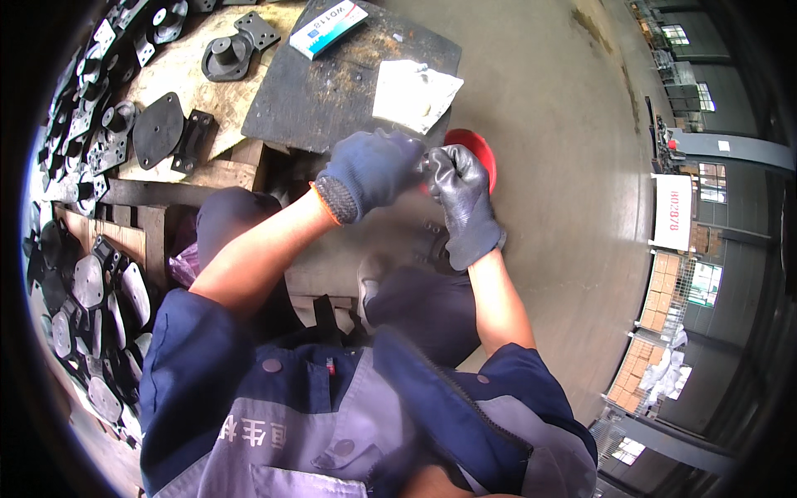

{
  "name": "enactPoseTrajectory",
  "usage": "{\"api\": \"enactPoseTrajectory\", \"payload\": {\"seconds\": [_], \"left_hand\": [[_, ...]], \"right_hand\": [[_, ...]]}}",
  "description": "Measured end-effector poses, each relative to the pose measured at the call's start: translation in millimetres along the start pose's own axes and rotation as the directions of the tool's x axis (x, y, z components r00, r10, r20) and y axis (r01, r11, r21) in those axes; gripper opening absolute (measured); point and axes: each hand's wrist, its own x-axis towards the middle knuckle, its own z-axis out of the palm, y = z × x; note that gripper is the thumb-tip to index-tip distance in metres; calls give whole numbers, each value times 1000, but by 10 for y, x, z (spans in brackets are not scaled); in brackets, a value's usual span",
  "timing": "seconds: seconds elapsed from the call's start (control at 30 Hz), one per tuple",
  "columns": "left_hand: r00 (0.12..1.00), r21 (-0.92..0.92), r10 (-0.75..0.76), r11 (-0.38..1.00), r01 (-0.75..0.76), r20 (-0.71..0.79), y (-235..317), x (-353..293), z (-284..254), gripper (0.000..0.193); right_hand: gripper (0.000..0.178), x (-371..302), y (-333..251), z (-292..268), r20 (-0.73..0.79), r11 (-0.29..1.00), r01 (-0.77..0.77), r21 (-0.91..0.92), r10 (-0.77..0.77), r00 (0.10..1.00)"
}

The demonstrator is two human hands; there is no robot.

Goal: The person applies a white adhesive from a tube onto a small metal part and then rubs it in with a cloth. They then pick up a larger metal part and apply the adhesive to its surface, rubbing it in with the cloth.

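Note:
My left hand (371, 168), in a dark blue knitted glove with a smooth coating, meets my right hand (462, 189) in front of me. Its fingers curl inward and are partly smeared by motion. Bent in a pinch, the gloved fingers of my right hand press close to the left fingertips. Anything small between them is too hidden to make out. Just behind my right hand shows a red round container (482, 153), mostly covered by it. Beyond both hands, a white sheet or cloth (413, 93) with stains lies on a worn black board (292, 95).
On the board's far end rests a blue and white box (328, 29). Dark metal brackets with round bosses (224, 56) and a flat oval plate (158, 130) lie on wood at left. More metal plates (89, 280) are heaped at lower left. Grey floor (564, 166) extends right.

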Motion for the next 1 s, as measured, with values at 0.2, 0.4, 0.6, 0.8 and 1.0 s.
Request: {"api": "enactPoseTrajectory", "payload": {"seconds": [0.2, 0.4, 0.6, 0.8, 1.0], "left_hand": [[922, -378, 84, 895, -237, -379, -184, 183, 333, 30], [757, -395, 135, 787, -474, -640, -333, 353, 439, 18], [797, -549, 32, 709, -443, -603, -314, 325, 113, 12], [828, -574, -1, 721, -388, -561, -382, 332, 227, 19], [831, -568, 4, 729, -383, -556, -381, 409, 297, 22]], "right_hand": [[23, 68, -151, -155, -21, 953, 80, 291, -78, 997], [9, 448, 493, -385, -107, 922, 208, -327, -255, 961], [10, 562, 805, -329, 62, 639, 223, -736, -265, 962], [8, 566, 774, -247, 89, 655, 226, -721, -237, 967], [10, 624, 946, -375, -5, 779, 161, -605, -206, 979]]}}
